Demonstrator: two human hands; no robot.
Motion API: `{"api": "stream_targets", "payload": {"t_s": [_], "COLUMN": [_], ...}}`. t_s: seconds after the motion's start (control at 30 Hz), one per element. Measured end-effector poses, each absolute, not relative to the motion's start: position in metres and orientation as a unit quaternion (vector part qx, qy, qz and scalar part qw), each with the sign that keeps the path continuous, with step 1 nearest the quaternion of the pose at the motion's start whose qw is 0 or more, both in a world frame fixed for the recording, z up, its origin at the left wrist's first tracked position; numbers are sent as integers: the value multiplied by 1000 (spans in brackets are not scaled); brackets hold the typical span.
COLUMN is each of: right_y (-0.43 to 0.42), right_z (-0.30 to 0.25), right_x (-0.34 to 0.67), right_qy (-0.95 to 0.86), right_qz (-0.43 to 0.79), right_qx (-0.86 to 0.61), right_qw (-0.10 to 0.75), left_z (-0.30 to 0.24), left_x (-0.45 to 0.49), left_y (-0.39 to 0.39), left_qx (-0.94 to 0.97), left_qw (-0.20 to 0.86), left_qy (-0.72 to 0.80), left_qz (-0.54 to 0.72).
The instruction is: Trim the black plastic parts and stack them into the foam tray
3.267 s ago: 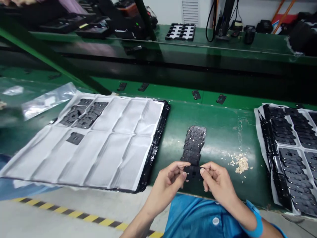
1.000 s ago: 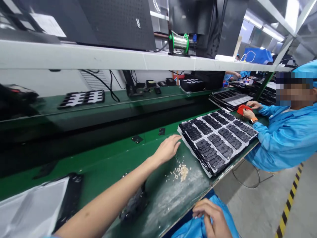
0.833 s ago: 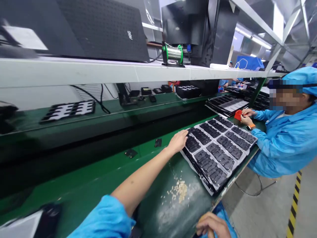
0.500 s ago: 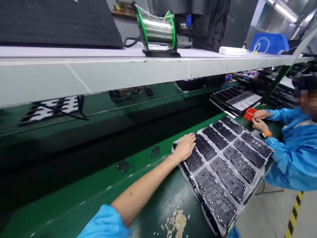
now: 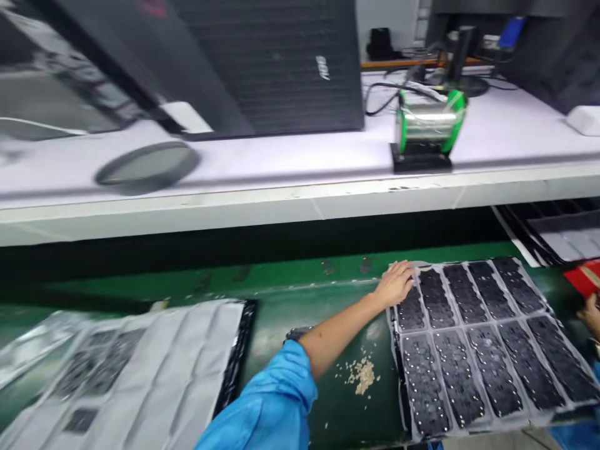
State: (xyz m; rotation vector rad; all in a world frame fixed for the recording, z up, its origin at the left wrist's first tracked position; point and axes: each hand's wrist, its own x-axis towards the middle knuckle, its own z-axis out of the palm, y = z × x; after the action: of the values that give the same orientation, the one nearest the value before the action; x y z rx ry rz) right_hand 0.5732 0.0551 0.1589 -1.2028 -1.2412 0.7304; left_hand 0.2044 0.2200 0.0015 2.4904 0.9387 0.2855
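Observation:
My left hand [image 5: 396,284] reaches across to the right and lies on the far left corner of a pale tray [image 5: 462,326]. Its fingers are stretched out over the rim; I cannot make out the thumb. Flat black parts [image 5: 424,378] with small shiny spots fill the tray's pockets in two rows. A small heap of beige bits [image 5: 363,375] lies on the green bench left of the tray. Partly behind my forearm is a dark object [image 5: 297,334] that I cannot identify. My right hand is out of view.
Another pale tray [image 5: 187,362], holding a few dark parts, lies at the left beside crumpled clear plastic [image 5: 40,344]. A white shelf [image 5: 262,209] with a solder wire spool [image 5: 429,125] overhangs the bench. Another person's hand [image 5: 591,315] is near a red box [image 5: 585,278].
My view has swung left, bringing the second tray, the round grey object and the big black case into sight. My left hand stays on the same corner of the filled tray.

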Motion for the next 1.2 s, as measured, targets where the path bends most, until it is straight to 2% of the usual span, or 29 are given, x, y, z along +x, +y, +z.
{"api": "stream_targets", "payload": {"t_s": [0.1,0.23,0.37,0.5,0.63,0.83,1.03,1.2], "right_y": [58,29,-13,-10,76,224,268,281], "right_z": [178,176,137,81,36,1,-32,-43], "right_x": [526,400,233,120,114,157,172,184], "right_qy": [-553,-564,-578,-595,-574,-524,-503,-506], "right_qz": [331,327,327,314,244,142,132,145], "right_qx": [-495,-529,-600,-661,-737,-819,-849,-849], "right_qw": [583,543,446,333,262,186,97,50], "left_z": [9,7,-9,-24,-33,-45,-63,-60], "left_x": [133,17,-44,-30,-8,-16,-20,-13], "left_y": [212,218,256,297,315,308,279,246], "left_qx": [868,818,779,758,743,731,723,742], "left_qw": [216,202,205,236,281,383,493,508], "left_qy": [436,534,589,603,600,557,477,430], "left_qz": [96,73,64,76,94,98,84,83]}}
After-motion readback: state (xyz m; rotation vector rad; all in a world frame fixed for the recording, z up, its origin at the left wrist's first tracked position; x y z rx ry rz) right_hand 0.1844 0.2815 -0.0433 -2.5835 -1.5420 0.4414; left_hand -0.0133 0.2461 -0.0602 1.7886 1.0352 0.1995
